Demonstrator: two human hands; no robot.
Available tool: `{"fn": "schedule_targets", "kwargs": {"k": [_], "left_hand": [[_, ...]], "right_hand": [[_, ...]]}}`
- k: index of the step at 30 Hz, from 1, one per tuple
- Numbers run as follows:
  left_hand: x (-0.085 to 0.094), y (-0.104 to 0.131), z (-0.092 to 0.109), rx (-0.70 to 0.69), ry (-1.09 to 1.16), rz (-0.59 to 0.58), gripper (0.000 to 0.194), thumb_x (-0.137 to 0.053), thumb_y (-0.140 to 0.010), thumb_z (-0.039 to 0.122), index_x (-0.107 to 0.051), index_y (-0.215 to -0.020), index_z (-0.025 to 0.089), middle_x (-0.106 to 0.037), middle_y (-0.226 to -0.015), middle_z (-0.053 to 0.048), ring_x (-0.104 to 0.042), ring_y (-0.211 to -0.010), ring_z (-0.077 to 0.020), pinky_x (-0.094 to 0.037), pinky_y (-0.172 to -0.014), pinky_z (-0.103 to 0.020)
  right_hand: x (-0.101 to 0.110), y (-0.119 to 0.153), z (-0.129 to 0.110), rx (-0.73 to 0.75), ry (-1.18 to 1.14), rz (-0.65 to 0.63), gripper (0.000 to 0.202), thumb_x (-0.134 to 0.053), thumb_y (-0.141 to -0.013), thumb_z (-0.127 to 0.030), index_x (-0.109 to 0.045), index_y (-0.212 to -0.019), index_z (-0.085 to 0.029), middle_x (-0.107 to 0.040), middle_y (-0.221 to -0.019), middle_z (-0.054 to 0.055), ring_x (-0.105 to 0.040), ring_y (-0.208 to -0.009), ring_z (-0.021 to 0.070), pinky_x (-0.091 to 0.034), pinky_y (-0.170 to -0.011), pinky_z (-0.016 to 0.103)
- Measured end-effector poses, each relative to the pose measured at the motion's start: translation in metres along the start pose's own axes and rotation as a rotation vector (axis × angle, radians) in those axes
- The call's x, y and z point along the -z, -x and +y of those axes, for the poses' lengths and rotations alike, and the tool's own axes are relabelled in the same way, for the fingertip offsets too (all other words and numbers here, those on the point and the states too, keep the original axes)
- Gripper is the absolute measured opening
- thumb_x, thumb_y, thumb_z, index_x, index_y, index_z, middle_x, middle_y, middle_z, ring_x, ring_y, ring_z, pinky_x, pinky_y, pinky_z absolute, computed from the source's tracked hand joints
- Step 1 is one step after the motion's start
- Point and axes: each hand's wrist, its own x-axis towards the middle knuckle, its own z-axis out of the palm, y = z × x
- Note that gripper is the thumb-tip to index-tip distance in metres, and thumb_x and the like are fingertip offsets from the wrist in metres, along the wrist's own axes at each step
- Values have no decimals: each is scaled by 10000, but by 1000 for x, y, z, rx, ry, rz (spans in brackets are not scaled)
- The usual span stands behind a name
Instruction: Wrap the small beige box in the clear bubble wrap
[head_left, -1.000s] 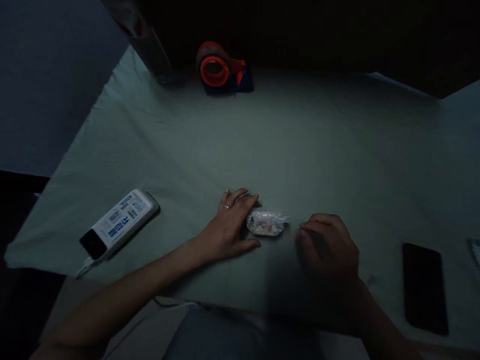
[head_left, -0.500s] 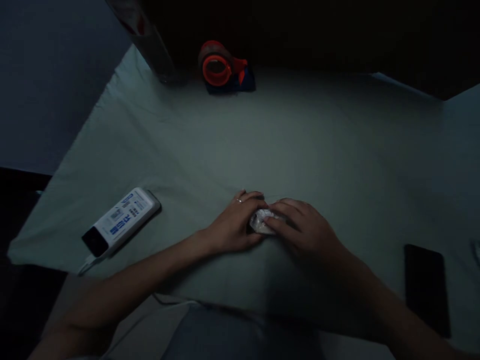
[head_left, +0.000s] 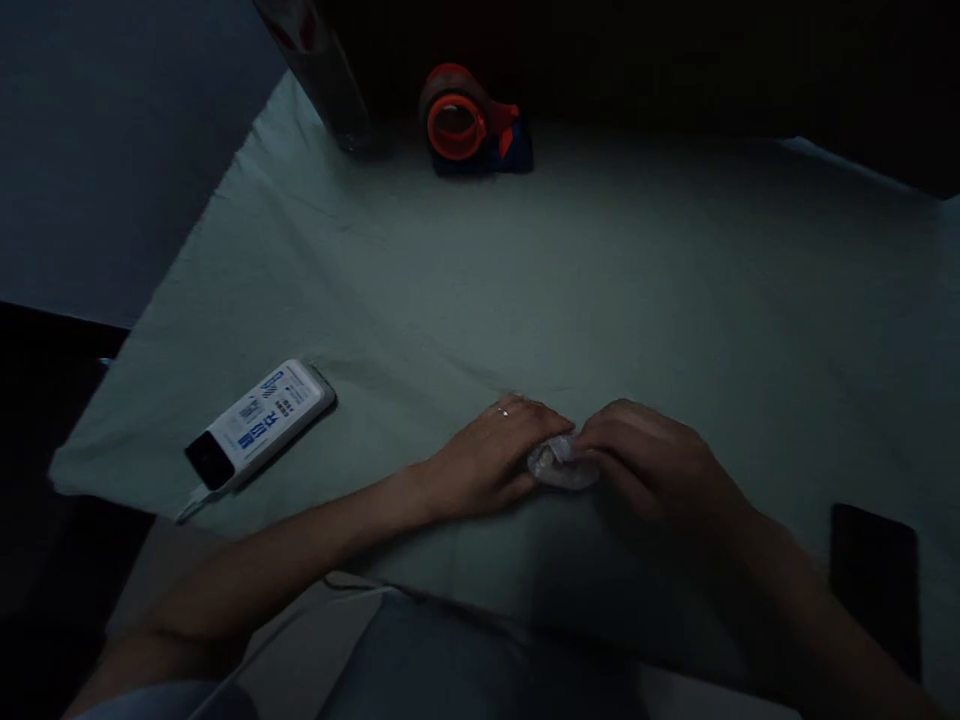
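Observation:
A small roundish bundle in clear, shiny plastic (head_left: 561,472) rests on the pale green cloth near the front edge. What it contains is too dark to make out. My left hand (head_left: 491,455), with a ring on one finger, curls around its left side, thumb in front and fingers behind. From the right, my right hand (head_left: 652,460) pinches the plastic at the bundle's upper right edge between thumb and fingers. Those fingertips partly cover that edge.
A white power bank (head_left: 262,425) with blue print and a cable lies at left. A black phone (head_left: 874,590) is at right. Towards the back stand an orange and blue tape dispenser (head_left: 457,125) and a tall clear container (head_left: 330,90).
My right hand's fingers have gone from lying over the bundle to pinching its upper right edge. More of the plastic shows. The whole view has shifted slightly.

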Motion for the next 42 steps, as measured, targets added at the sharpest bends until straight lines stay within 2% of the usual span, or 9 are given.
{"fn": "schedule_targets", "kwargs": {"k": [9, 12, 15, 22, 26, 30, 33, 39, 42], "left_hand": [[-11, -5, -7, 48, -98, 114, 878, -608, -817, 325, -38, -1467, 167, -385, -1413, -194, -405, -1299, -297, -392, -1048, -467], [-4, -1, 1, 86, -74, 174, 902, -649, -789, 421, -101, -1451, 147, -314, -1443, -209, -328, -1345, -311, -345, -1089, -481], [2, 2, 8, 90, -139, 273, 593, -581, -848, 344, -329, -1349, 154, -369, -1386, -181, -341, -1319, -284, -335, -1090, -474], [4, -11, 11, 131, -230, 289, 256, -553, -871, 257, -551, -1098, 138, -587, -1048, -101, -530, -1021, -211, -461, -906, -364], [5, -17, 10, 199, -214, 279, 76, -513, -869, 193, -576, -888, 156, -603, -838, -34, -568, -771, -142, -473, -714, -267], [7, -2, 7, 257, -262, 371, 311, -477, -834, 151, -496, -1144, 152, -587, -776, -2, -557, -668, -112, -450, -636, -228], [6, 18, 3, 305, -317, 336, 487, -448, -795, 134, -402, -1280, 153, -588, -751, 10, -552, -630, -115, -447, -614, -229], [-1, 39, 6, 398, -389, 155, 365, -445, -723, 133, -594, -1056, 131, -623, -895, -83, -607, -806, -199, -513, -730, -326], [-1, 34, 11, 317, -358, 189, 412, -491, -749, 187, -546, -1151, 115, -582, -1073, -134, -571, -993, -239, -514, -840, -370]], "right_hand": [[-16, -26, 33, -455, -163, 297, 131, -540, -859, -273, -651, -848, -205, -665, -763, 10, -617, -708, 153, -476, -653, 280], [-17, -27, 37, -475, -157, 412, 192, -496, -891, -316, -644, -948, -207, -676, -877, 34, -630, -813, 171, -491, -725, 314], [-12, -18, 30, -441, -46, 550, 175, -515, -883, -295, -621, -1000, -220, -652, -968, 51, -613, -896, 184, -487, -793, 341], [-25, 1, 4, -290, 123, 251, 272, -575, -845, -271, -580, -1092, -159, -635, -924, 74, -604, -804, 182, -501, -717, 321], [-31, 7, 2, -309, 126, 307, 240, -484, -853, -142, -592, -1067, -156, -618, -811, 32, -575, -685, 133, -484, -651, 271], [-30, 28, -2, -428, 169, 407, 235, -485, -825, -123, -616, -1016, -165, -607, -747, 4, -527, -561, 101, -444, -543, 230], [-36, 49, -7, -522, 214, 423, 234, -475, -812, -137, -620, -992, -171, -636, -732, 1, -526, -509, 101, -436, -510, 233], [-50, 72, -14, -596, 226, 190, 149, -456, -781, -182, -599, -823, -185, -628, -701, 34, -592, -598, 177, -469, -545, 300], [-47, 65, -15, -536, 246, 244, 158, -485, -791, -230, -589, -899, -180, -631, -898, 102, -613, -837, 239, -511, -708, 376]]}}
